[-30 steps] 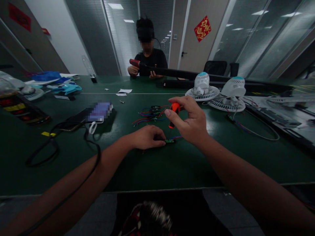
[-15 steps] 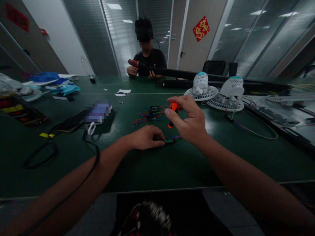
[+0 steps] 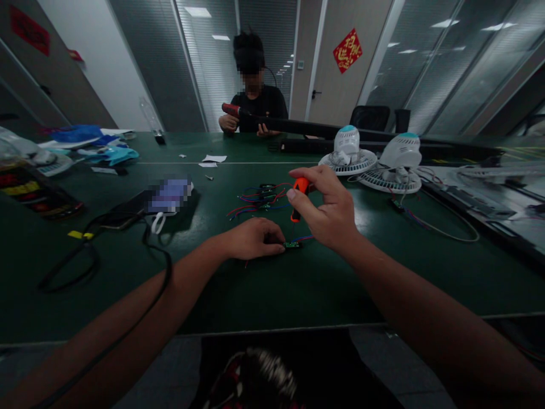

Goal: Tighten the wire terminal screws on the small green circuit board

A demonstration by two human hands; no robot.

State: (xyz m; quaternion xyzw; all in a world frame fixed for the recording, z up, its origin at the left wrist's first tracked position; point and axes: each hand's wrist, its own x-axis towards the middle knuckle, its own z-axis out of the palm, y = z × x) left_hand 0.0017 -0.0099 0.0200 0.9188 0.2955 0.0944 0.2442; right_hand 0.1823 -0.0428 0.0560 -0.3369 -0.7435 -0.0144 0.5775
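Though two hands point(image 3: 252, 237) point(image 3: 328, 209), one screwdriver point(image 3: 301, 185).

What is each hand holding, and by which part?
Right hand: the screwdriver, by its handle. Left hand: fingertips at the left end of the circuit board; grip unclear.

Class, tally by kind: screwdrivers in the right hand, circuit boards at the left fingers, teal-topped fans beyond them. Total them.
Screwdriver in the right hand: 1
Circuit board at the left hand: 1
Teal-topped fans: 2
Total: 4

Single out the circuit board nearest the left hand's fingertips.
The green board below the orange screwdriver in the right hand; the other boards lie farther back.
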